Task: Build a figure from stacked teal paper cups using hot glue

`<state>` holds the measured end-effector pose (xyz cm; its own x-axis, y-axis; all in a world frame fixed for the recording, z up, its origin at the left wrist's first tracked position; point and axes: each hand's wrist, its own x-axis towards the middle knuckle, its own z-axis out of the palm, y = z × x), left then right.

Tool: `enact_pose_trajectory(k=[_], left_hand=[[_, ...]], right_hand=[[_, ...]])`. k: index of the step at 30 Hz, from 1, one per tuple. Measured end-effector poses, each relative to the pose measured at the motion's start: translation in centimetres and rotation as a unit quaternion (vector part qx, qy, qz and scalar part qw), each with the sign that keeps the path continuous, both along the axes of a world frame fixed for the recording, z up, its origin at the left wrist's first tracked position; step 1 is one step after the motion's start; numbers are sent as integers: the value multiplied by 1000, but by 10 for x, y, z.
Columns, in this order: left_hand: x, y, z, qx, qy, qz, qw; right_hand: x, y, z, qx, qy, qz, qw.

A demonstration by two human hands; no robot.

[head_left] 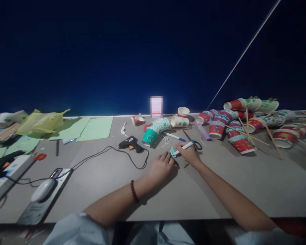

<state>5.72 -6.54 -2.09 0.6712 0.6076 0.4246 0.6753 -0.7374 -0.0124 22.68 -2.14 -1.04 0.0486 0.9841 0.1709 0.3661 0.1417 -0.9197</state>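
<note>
My right hand (188,153) is closed around a white marker (183,148). The marker's tip meets a small green-and-white piece of paper (172,152) on the table. With its fingers bent, my left hand (164,165) holds that piece at its left side; the fingertips are partly hidden. Just beyond my right hand lie dark-handled scissors (197,145). A blue-and-white marker (175,136) rests above the paper. Farther back, a curved row of nested green paper cups (153,133) lies on its side.
A black glue gun (131,144) lies left of my hands, its cord trailing left. Nested red patterned cups (216,130) and wooden sticks (248,132) crowd the right. Green paper sheets (95,128), a yellow plastic bag (42,123), a phone (38,212) and a power strip (14,172) lie left.
</note>
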Motion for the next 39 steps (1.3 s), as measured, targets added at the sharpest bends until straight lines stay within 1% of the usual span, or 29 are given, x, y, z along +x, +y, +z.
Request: enact_pose_trajectory(k=[4,9,14,18,23,27,31,34,39], left_hand=[[-1,0,1,-23,2,-2,1000],[-1,0,2,-22,-4,-6,1000],[-1,0,2,-41,-14,-6,999],[-2,0,9,-61,-12,-1,998],[-4,4,21,-138,-72,5,988],[-6,7,23,-162,-112,4,980],[-7,8,21,-160,-122,4,980],[-7,8,20,-145,-115,-2,983],[-8,12,17,-113,-98,-17,989]], right_hand=[[-1,0,-1,7,-18,-1,1000],[0,-1,-1,-26,3,3,1000],[0,1,-1,3,4,-2,1000],[0,1,-2,13,-17,4,1000],[1,1,-4,6,5,0,1000],[3,4,-10,-7,29,-8,1000],[4,4,-12,-14,41,-15,999],[2,3,-8,-13,41,-12,999],[0,1,1,5,4,8,1000]])
